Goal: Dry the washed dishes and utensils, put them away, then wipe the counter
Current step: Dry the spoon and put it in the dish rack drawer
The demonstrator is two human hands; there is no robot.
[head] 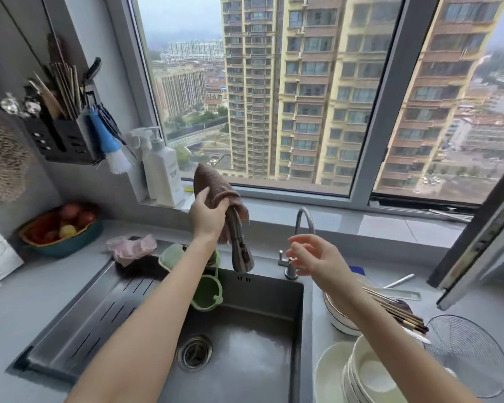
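A brown cloth (213,181) is draped over the arch of the main faucet (240,248), above the dark sink (250,338). My left hand (208,212) grips the cloth where it hangs on the faucet neck. My right hand (313,254) hovers open beside the small filter tap (303,219), holding nothing. White bowls and plates (367,370) are stacked on the counter right of the sink. Chopsticks (396,309) lie across another stack of bowls (338,315). A wire strainer (469,356) lies at the far right.
A black wall rack (61,141) holds chopsticks and utensils at upper left. Soap bottles (162,170) stand on the sill. A fruit bowl (60,228), a pink crumpled bag (131,247) and a green sink caddy (205,286) lie left of the faucet. An open window frame (477,248) juts in at right.
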